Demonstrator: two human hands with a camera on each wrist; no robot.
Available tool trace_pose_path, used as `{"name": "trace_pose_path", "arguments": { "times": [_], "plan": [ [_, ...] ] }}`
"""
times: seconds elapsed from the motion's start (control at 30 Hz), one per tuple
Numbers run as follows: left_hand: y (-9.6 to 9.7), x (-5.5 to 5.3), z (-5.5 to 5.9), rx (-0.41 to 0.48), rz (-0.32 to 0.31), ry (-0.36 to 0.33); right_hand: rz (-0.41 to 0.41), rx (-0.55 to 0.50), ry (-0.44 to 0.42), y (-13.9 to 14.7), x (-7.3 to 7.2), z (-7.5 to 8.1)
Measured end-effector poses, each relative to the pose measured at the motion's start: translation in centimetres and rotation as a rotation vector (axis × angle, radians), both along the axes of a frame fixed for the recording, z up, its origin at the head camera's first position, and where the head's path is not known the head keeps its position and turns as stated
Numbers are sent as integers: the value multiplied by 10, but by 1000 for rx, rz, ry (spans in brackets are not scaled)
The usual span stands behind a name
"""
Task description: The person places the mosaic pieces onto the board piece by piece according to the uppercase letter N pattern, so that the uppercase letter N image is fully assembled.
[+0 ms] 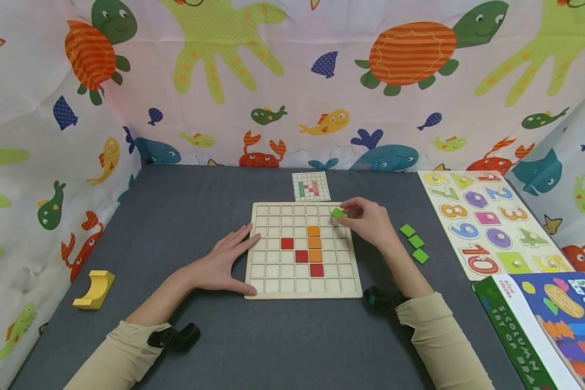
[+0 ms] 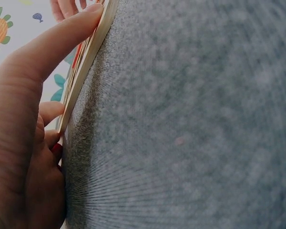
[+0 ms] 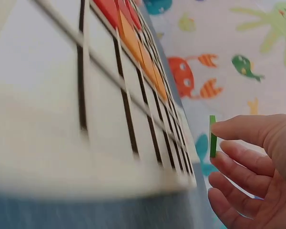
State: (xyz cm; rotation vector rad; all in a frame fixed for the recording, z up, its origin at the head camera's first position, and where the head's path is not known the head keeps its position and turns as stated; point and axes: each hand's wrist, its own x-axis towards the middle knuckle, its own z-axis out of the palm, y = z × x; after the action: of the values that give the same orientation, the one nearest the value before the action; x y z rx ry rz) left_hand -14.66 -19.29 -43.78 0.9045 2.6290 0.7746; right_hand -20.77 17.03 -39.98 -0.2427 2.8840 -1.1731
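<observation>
A wooden grid board lies on the dark table, holding three red tiles and three orange tiles in its cells. My left hand rests along the board's left edge with fingers spread, the thumb at the front left corner. Between thumb and fingertips my right hand pinches a green square tile, held over the board's far right corner. In the right wrist view the tile is edge-on, apart from the board. Three more green tiles lie on the table right of the board.
Behind the board lies a small pattern card. A number-and-shape puzzle board and a game box take up the right side. At the far left stands a yellow curved block. A printed cloth hangs behind the table.
</observation>
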Motion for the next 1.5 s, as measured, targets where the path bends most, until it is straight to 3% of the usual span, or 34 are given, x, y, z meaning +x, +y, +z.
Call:
{"name": "trace_pose_path", "arguments": {
  "times": [0.33, 0.67, 0.9, 1.1, 1.3, 1.5],
  "plan": [
    [0, 0, 1, 2, -9, 0, 178, -63, -24, -54, 4, 0],
    [-1, -2, -1, 12, -14, 3, 354, 14, 44, -100, 7, -4],
    [-1, -1, 0, 5, -16, 3, 387, 118, 86, -116, 5, -5],
    [-1, 0, 1, 8, -17, 1, 418, 140, 93, -119, 3, -7],
    [0, 0, 1, 10, -15, -4, 433, 120, 110, -117, 4, -9],
    [-1, -1, 0, 3, -12, -5, 381, 22, 70, -105, 6, -9]
  ]
}}
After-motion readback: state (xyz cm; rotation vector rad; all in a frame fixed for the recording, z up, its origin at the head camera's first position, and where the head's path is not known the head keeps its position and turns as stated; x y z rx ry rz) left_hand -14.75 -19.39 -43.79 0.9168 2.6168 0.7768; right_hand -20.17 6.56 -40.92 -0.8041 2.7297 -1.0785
